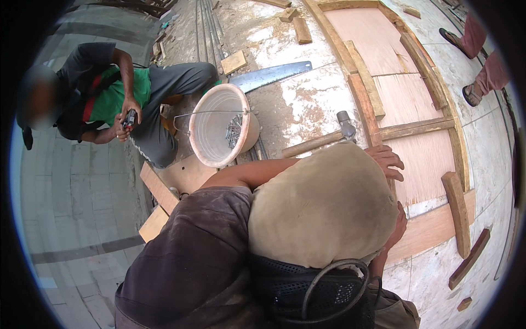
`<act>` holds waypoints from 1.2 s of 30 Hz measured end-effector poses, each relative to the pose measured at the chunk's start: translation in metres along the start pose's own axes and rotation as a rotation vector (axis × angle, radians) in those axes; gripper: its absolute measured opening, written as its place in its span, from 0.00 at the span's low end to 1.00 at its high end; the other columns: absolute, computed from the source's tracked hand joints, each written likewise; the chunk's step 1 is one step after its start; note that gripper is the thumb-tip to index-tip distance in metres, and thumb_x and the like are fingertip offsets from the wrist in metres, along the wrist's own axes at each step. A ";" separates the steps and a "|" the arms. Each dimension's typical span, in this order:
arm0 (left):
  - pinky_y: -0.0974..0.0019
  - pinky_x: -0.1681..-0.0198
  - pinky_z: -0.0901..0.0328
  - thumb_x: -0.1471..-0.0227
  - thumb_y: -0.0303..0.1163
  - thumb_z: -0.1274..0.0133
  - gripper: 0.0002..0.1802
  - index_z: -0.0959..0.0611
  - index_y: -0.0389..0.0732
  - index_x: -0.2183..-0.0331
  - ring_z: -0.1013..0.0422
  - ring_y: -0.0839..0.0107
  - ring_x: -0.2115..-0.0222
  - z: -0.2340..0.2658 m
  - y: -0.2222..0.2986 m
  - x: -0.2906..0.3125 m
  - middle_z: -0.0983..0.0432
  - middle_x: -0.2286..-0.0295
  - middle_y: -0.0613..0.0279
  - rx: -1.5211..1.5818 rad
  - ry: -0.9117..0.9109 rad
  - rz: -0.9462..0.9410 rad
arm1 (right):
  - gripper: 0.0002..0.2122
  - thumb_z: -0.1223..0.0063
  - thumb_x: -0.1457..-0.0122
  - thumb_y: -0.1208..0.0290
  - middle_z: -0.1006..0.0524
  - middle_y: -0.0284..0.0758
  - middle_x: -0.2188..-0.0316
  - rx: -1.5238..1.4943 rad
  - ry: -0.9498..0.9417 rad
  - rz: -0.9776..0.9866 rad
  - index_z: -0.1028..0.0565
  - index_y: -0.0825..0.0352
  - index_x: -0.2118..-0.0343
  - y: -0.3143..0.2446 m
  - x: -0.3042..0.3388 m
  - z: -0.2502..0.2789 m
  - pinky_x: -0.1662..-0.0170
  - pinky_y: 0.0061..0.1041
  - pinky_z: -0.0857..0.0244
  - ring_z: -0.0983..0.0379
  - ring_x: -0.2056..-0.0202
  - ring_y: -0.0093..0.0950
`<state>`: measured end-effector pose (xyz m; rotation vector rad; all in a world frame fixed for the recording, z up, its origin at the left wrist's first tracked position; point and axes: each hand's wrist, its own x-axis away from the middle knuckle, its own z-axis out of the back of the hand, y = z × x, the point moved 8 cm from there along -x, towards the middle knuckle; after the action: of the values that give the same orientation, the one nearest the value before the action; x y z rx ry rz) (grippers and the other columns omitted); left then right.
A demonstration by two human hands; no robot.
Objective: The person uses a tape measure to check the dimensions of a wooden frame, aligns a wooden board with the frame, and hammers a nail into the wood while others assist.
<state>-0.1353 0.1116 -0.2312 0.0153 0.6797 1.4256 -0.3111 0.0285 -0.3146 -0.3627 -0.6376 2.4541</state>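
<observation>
My left hand (385, 162) lies over the near side rail (365, 109) of a long wooden frame, its fingers spread over the rail's inner edge. My right hand (399, 223) is lower on the same side, close to the frame; a tan cap (326, 205) hides part of it, and its grip does not show. Pinkish plywood (424, 156) fills the frame, with a crossbar (416, 129) over it. A claw hammer (346, 127) rests just left of the rail. Beside it stands a white bucket (205, 120) with loose nails (234, 130) inside.
A handsaw (271, 75) lies beyond the bucket. At the left, another person (118, 93) crouches with a small device (129, 119) in both hands. Someone's sandalled feet (472, 93) stand at the upper right. Loose timber (458, 214) and metal rods (208, 30) lie about.
</observation>
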 end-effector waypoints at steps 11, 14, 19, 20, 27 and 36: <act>0.62 0.70 0.32 0.41 0.42 0.39 0.18 0.13 0.37 0.75 0.26 0.65 0.79 0.278 -0.020 0.278 0.22 0.83 0.57 -0.273 0.044 1.416 | 0.35 0.42 0.42 0.45 0.21 0.50 0.47 -0.053 -0.068 -0.152 0.26 0.69 0.40 0.005 0.000 0.021 0.44 0.50 0.34 0.26 0.46 0.52; 0.54 0.62 0.29 0.42 0.37 0.40 0.13 0.11 0.35 0.66 0.21 0.54 0.69 0.270 -0.031 0.363 0.17 0.73 0.48 -0.336 -0.083 1.509 | 0.34 0.42 0.42 0.45 0.21 0.50 0.48 -0.076 -0.009 -0.055 0.26 0.68 0.40 0.012 0.003 0.011 0.44 0.49 0.33 0.26 0.46 0.51; 0.46 0.52 0.26 0.48 0.32 0.41 0.12 0.11 0.35 0.64 0.20 0.41 0.57 0.244 -0.099 0.441 0.16 0.62 0.36 -0.503 -0.124 1.453 | 0.33 0.42 0.42 0.46 0.21 0.50 0.48 -0.080 -0.028 -0.079 0.26 0.68 0.41 0.008 0.003 0.015 0.45 0.49 0.33 0.26 0.46 0.51; 0.48 0.51 0.26 0.50 0.30 0.41 0.12 0.11 0.35 0.63 0.19 0.42 0.56 0.241 -0.114 0.458 0.16 0.61 0.37 -0.527 -0.205 1.493 | 0.33 0.41 0.42 0.46 0.21 0.50 0.48 -0.086 -0.040 -0.084 0.26 0.68 0.41 0.005 0.002 0.015 0.45 0.49 0.33 0.26 0.46 0.51; 0.55 0.58 0.22 0.58 0.27 0.35 0.15 0.12 0.32 0.65 0.16 0.50 0.64 0.225 -0.143 0.465 0.15 0.66 0.37 -0.299 -0.263 1.709 | 0.33 0.41 0.43 0.47 0.21 0.50 0.49 -0.054 -0.063 -0.125 0.25 0.68 0.41 0.007 0.001 0.023 0.45 0.49 0.33 0.26 0.47 0.51; 0.62 0.68 0.23 0.55 0.34 0.32 0.10 0.11 0.35 0.74 0.19 0.66 0.76 0.229 -0.142 0.471 0.14 0.73 0.51 -0.291 -0.532 1.681 | 0.32 0.40 0.44 0.49 0.21 0.50 0.50 -0.033 -0.094 -0.147 0.25 0.68 0.42 0.007 -0.001 0.027 0.46 0.49 0.32 0.25 0.48 0.51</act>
<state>0.0887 0.6009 -0.3004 0.8793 -0.1778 2.9205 -0.3244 0.0134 -0.2950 -0.2061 -0.7185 2.3331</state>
